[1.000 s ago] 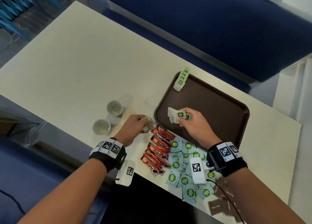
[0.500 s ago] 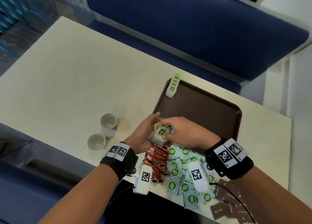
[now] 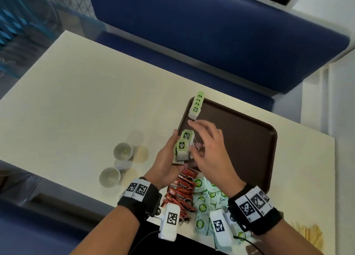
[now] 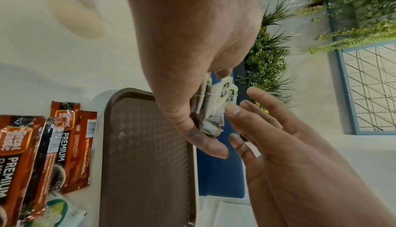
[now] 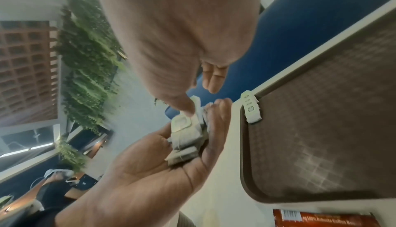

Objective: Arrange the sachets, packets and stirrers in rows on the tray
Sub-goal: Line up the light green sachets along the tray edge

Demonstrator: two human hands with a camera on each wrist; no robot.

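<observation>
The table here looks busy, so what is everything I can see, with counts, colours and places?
Table: one, cream.
Tray: one, brown, table's right half.
Tea bags on tray: short overlapping row, green tags, far-left corner.
Coffee sachets: pile, red-brown, near edge.
Green-and-white packets: pile, beside the sachets.
Paper cups: two, white, left of tray.
Bench: blue, behind the table.
Held tea bags: small bunch, green tags.
Left hand: holds the bunch.
Right hand: fingers spread at the bunch.

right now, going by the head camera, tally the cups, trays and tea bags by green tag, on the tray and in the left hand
cups: 2
tray: 1
tea bags rowed on the tray: 4
tea bags in the left hand: 2
total: 9
</observation>
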